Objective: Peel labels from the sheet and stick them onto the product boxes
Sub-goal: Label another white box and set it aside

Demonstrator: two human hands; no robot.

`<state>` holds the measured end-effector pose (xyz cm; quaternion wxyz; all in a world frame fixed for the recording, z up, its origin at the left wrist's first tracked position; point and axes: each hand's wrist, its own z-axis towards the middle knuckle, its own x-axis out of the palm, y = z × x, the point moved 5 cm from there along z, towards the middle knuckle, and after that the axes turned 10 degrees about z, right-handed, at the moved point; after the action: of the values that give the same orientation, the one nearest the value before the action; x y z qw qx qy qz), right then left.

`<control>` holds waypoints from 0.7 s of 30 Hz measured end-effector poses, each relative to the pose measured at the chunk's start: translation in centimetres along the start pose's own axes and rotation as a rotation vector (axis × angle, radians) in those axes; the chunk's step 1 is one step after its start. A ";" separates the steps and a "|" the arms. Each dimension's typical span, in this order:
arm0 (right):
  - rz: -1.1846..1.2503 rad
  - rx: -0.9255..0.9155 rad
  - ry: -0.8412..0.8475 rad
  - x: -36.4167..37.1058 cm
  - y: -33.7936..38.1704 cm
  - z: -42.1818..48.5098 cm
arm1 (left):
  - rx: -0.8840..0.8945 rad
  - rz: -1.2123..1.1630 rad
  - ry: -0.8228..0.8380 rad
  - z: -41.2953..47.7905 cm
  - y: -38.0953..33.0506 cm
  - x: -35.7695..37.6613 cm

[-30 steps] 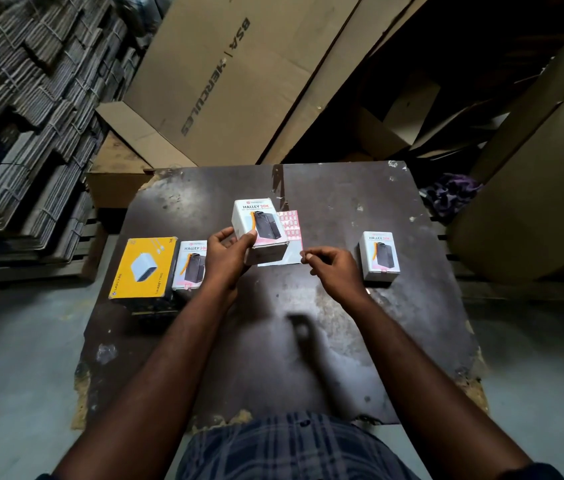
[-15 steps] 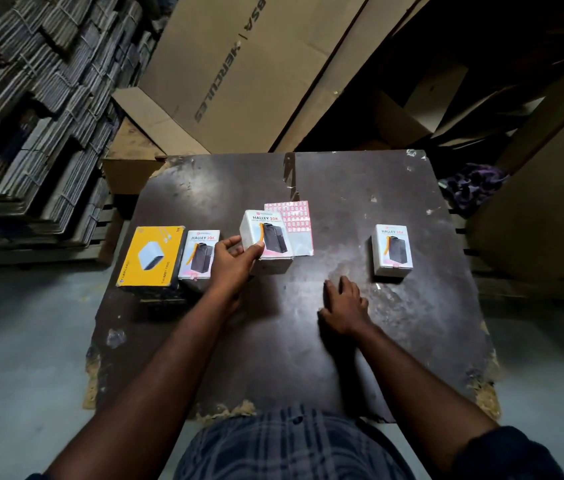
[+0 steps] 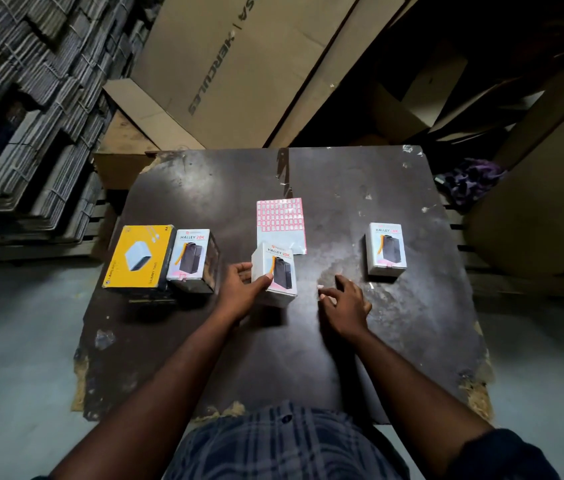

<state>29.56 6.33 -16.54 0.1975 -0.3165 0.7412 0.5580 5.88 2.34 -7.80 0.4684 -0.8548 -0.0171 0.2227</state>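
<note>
Tabletop: dark board, faint sheen, scuffed, edges crumbling to raw fibre. Label sheet: glossy paper, pink-printed. White product box and yellow box: smooth printed card. Leaning cartons: matt brown corrugated cardboard. Shirt: checked cloth.

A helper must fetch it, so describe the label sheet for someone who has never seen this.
Find the dark table before the leaning cardboard. Near its middle, just beyond the white box the left hand grips, lies the label sheet. It is the only flat thing there, a pink grid of small labels; its neighbours are all boxes.
</note>
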 end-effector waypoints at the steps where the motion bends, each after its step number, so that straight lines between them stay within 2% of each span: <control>1: -0.002 -0.008 0.001 -0.1 -0.1 0.0 | -0.001 -0.003 0.001 0.1 0.1 0.1; 10: -0.079 -0.050 -0.029 -0.6 -0.2 0.6 | -0.012 0.007 0.002 0.9 0.8 -0.3; 16: -0.100 -0.052 -0.022 -0.9 -0.1 1.0 | -0.086 0.018 0.020 2.0 3.6 -0.5; 21: -0.368 -0.091 0.009 -0.8 1.3 1.4 | -0.102 0.003 0.040 2.6 4.3 -0.7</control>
<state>29.14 8.05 -15.52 0.2784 -0.4577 0.6457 0.5441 3.47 1.81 -12.26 0.4242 -0.8819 -0.0176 0.2050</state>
